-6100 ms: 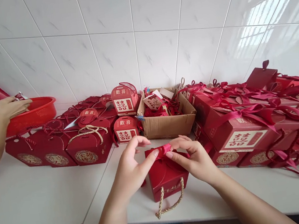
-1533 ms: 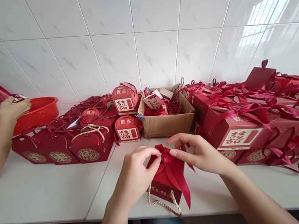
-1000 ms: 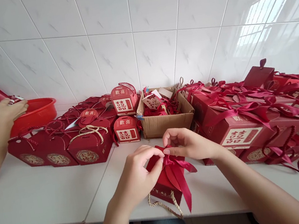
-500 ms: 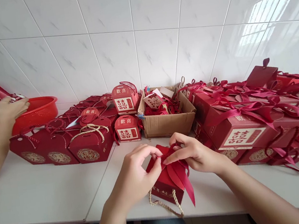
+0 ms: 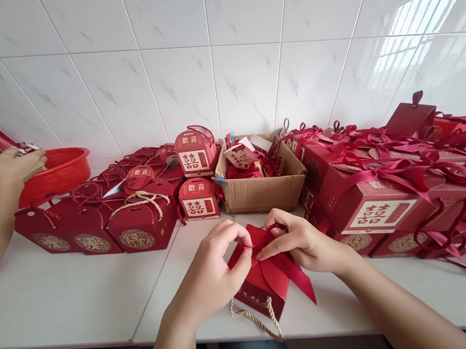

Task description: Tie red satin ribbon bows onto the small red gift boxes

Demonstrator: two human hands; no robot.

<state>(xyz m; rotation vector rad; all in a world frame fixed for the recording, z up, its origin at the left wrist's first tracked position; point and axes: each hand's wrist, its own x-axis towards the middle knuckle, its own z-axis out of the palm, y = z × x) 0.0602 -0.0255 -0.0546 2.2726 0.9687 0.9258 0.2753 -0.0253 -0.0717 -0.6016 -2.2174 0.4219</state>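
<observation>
A small red gift box [image 5: 259, 283] with a twisted gold cord handle [image 5: 256, 320] sits near the table's front edge, partly hidden by my hands. Over its top runs a dark red satin ribbon [image 5: 296, 276], one tail hanging towards the lower right. My left hand [image 5: 224, 265] pinches the ribbon between thumb and forefinger at the box's upper side. From the right, my right hand [image 5: 300, 240] grips the ribbon close to the same spot, its forefinger pointing at the left fingertips. The exact shape of the knot or loop is hidden by the fingers.
An open cardboard box [image 5: 264, 193] of ribbons and tags stands ahead, beside two stacked small boxes [image 5: 199, 198]. Rows of red boxes [image 5: 97, 231] are on the left, ribboned boxes [image 5: 380, 208] on the right. Far left, another person's hand [image 5: 19, 164] works over a red basin [image 5: 70, 168].
The ribbon tail has swung to the right, baring more of the box's red top. Both my hands keep their pinch in nearly the same place.
</observation>
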